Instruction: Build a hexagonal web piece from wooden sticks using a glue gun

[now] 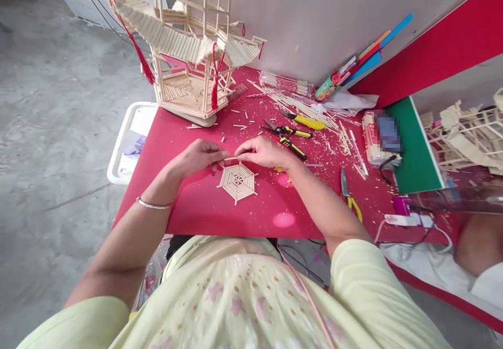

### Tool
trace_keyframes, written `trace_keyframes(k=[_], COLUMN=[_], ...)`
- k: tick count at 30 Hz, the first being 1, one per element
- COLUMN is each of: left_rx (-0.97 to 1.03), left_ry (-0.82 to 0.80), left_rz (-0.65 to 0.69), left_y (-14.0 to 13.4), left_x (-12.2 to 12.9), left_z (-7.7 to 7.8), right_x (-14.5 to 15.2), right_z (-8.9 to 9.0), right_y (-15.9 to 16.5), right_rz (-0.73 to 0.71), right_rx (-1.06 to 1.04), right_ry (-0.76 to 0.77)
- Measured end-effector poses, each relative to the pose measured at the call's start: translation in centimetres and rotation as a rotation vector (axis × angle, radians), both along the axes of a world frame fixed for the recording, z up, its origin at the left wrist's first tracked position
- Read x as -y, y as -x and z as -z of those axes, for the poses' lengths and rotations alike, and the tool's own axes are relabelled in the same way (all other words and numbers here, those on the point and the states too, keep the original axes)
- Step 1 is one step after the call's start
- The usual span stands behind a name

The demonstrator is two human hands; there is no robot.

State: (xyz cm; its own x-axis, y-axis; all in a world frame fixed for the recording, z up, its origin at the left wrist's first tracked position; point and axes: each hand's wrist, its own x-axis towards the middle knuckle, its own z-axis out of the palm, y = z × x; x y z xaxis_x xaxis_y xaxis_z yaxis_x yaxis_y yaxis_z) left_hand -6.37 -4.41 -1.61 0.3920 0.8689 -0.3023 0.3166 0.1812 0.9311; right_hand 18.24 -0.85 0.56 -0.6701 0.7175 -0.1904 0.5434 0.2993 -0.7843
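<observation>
A web-shaped hexagonal panel of thin wooden sticks [238,181] lies flat on the red table, its spokes poking past the outer ring. Just beyond its far edge, my left hand [200,156] and my right hand [260,151] pinch the two ends of one short wooden stick [231,159]. The fingers of both hands are closed, and the stick lies level between them. Past my right hand rest yellow-and-black pruning shears [288,138] and a yellow utility knife [308,122].
A stick-built pagoda model [184,84] with red tassels stands at the back left. Loose wooden sticks [294,102] and crumbs litter the back right. Yellow-handled pliers [349,194], a power strip [408,220] and a green board [420,152] are at the right. Another person's arm [479,239] shows far right.
</observation>
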Motion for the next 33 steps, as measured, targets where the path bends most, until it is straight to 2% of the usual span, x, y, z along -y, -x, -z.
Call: trace_keyframes(k=[3,8,12,17,20,23,26,29,33], left_rx=[0.003,0.115,0.239,0.388,0.418,0.442,0.453,0.452,0.458], left_ry=[-0.007,-0.014,0.046,0.157,0.171,0.173,0.17,0.148,0.131], left_rz=[0.034,0.112,0.031,-0.147,-0.171,-0.183,-0.213,-0.229,-0.22], left_y=[-0.1,-1.0,-1.7,-1.8,-1.8,-1.9,-2.3,-2.7,-3.1], left_x=[0.3,0.7,0.8,0.9,0.9,0.9,1.0,1.2,1.3], left_z=[-0.1,0.5,1.1,1.1,0.9,0.7,0.5,0.4,0.5], right_x=[1.5,3.5,4.3,5.6,6.9,8.2,9.2,9.8,10.5], right_z=[0.1,0.5,0.6,0.1,0.1,0.4,0.8,1.1,1.3], right_y=[0.1,1.2,1.8,-0.4,-2.8,-5.6,-8.7,-11.4,-12.0], right_rz=[0.041,0.132,0.226,0.479,0.509,0.527,0.614,0.717,0.74], right_rx=[-0.021,-0.196,-0.29,-0.363,-0.304,-0.169,0.02,0.119,0.143], right_ry=[-0.102,-0.213,-0.299,-0.316,-0.326,-0.418,-0.496,-0.476,-0.461])
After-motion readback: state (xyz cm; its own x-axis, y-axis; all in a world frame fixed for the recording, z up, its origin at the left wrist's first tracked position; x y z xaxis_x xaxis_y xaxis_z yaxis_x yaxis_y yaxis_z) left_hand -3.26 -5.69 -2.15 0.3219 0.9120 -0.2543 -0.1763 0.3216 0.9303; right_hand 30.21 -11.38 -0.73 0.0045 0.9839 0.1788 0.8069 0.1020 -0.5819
